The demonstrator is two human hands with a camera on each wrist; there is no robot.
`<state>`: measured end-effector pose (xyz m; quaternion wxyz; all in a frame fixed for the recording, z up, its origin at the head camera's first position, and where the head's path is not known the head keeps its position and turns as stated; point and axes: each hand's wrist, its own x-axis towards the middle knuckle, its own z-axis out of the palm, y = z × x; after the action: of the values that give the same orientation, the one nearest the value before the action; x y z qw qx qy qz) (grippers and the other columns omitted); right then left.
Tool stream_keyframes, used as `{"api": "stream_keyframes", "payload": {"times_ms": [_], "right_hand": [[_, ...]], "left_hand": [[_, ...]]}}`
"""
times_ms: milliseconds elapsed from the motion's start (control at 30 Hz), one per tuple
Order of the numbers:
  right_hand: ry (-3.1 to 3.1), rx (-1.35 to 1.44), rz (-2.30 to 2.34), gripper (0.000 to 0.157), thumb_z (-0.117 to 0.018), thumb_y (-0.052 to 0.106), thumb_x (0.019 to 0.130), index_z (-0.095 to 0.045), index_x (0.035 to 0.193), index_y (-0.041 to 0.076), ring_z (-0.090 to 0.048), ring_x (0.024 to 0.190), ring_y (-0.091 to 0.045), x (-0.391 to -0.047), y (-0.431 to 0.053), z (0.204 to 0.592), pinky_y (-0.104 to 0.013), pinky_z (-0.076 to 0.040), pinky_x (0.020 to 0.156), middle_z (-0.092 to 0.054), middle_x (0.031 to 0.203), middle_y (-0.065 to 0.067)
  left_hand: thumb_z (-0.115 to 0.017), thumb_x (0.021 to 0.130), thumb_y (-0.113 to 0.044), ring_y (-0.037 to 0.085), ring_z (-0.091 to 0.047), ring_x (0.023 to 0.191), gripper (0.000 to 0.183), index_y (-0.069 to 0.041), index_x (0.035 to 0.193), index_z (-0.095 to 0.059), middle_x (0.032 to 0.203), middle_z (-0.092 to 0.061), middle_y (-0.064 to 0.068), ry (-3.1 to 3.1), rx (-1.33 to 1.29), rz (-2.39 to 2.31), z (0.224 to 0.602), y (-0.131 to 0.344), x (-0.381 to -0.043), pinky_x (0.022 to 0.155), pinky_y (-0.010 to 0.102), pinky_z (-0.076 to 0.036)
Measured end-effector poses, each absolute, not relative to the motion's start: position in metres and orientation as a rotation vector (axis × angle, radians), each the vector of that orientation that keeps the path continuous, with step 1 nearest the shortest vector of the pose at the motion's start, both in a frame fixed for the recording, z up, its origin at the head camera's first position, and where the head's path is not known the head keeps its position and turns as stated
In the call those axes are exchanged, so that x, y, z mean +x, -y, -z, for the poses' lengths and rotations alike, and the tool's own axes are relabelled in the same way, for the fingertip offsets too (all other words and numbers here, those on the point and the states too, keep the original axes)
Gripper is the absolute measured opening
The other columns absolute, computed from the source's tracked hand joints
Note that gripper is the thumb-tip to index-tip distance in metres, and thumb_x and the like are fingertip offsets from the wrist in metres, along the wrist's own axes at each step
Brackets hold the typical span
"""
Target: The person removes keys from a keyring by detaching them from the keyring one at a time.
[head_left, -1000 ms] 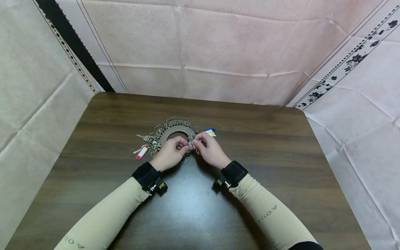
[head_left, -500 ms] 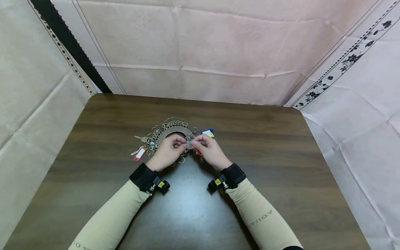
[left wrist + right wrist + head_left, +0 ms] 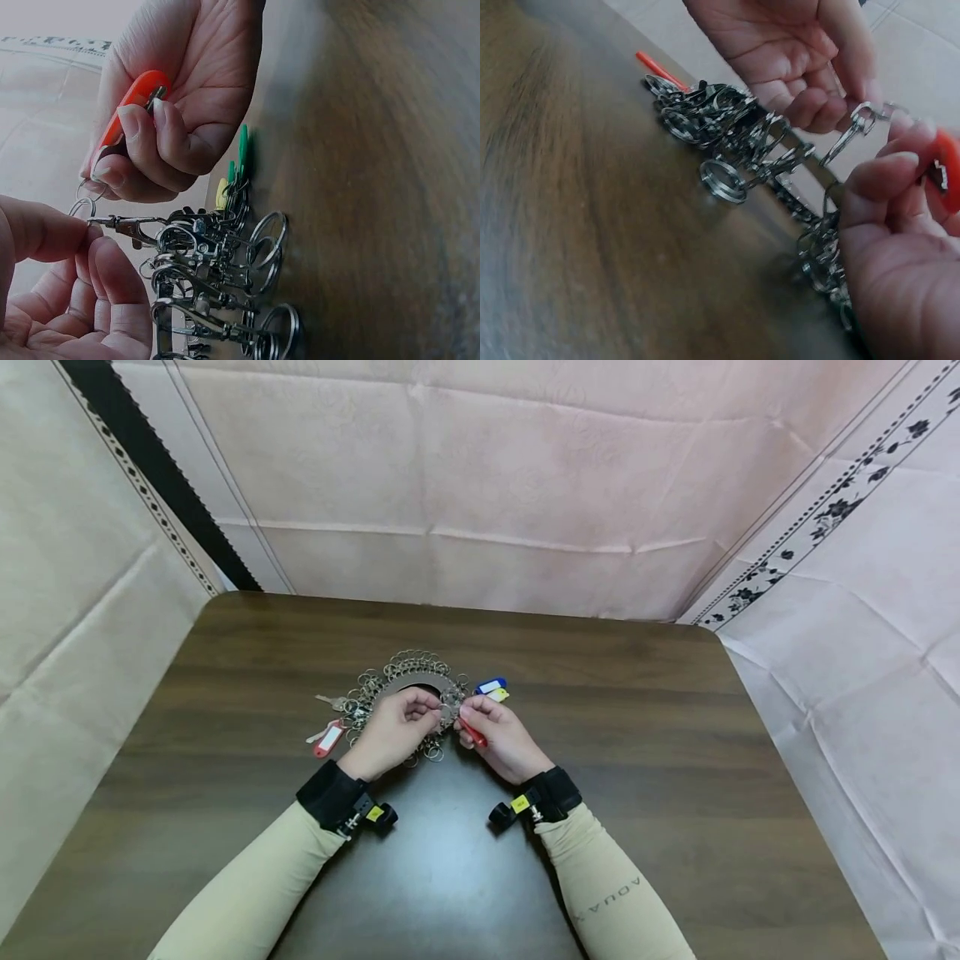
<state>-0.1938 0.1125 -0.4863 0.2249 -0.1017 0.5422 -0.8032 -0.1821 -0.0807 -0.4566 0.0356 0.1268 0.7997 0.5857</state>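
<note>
In the head view my left hand (image 3: pixel 396 731) and right hand (image 3: pixel 504 742) meet at the right side of a flat grey metal ring (image 3: pixel 417 678) hung with snap hooks. My left thumb and index finger pinch a split ring (image 3: pixel 85 208) at the end of a snap hook (image 3: pixel 129 223). With curled fingers, my right hand holds a red key tag (image 3: pixel 135 105) and a key (image 3: pixel 155 97) beside it. A thin wire ring (image 3: pixel 93 186) on the tag touches or passes through the pinched split ring; which one I cannot tell.
Left of the hook-hung ring lies another red key tag (image 3: pixel 328 739) with keys. A blue tag (image 3: pixel 491 686) and a yellow tag (image 3: pixel 498 695) lie at its right. Everything is on a brown wooden table (image 3: pixel 637 718), with pale cloth (image 3: pixel 525 485) behind it.
My right hand has turned, so the red tag shows more and points down to the right. Both hands keep together at the ring's right side. The head view has shifted slightly.
</note>
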Motion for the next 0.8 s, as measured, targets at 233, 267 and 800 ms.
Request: {"api": "stream_keyframes", "payload": {"times_ms": [233, 267, 800], "right_hand": [[-1.43, -0.301, 2.262, 0.01, -0.053, 0.014, 0.097, -0.054, 0.096, 0.004, -0.047, 0.063, -0.013, -0.193, -0.112, 0.491, -0.022, -0.044, 0.059, -0.057, 0.079, -0.002], [-1.433, -0.301, 2.269, 0.01, -0.054, 0.013, 0.097, -0.054, 0.096, 0.004, -0.047, 0.063, -0.014, -0.194, -0.111, 0.491, -0.022, -0.044, 0.059, -0.057, 0.079, -0.002], [-2.435, -0.665, 1.588, 0.013, -0.067, 0.022, 0.089, -0.062, 0.096, 0.012, -0.044, 0.057, -0.014, -0.203, -0.125, 0.448, -0.024, -0.037, 0.052, -0.051, 0.069, -0.001]], "left_hand": [[-0.058, 0.09, 0.001, 0.032, -0.063, 0.076, 0.017, 0.013, 0.101, -0.062, 0.087, -0.065, 0.027, -2.543, 0.464, -1.775, 0.433, 0.077, -0.167, 0.064, 0.029, -0.051], [-0.058, 0.089, 0.001, 0.03, -0.062, 0.075, 0.016, 0.013, 0.1, -0.062, 0.086, -0.065, 0.026, -2.558, 0.486, -1.771, 0.433, 0.077, -0.167, 0.063, 0.028, -0.051], [-0.062, 0.089, -0.007, 0.014, -0.061, 0.076, 0.012, 0.0, 0.098, -0.066, 0.087, -0.067, 0.012, -2.623, 0.55, -1.72, 0.45, 0.081, -0.18, 0.07, 0.037, -0.055]]}}
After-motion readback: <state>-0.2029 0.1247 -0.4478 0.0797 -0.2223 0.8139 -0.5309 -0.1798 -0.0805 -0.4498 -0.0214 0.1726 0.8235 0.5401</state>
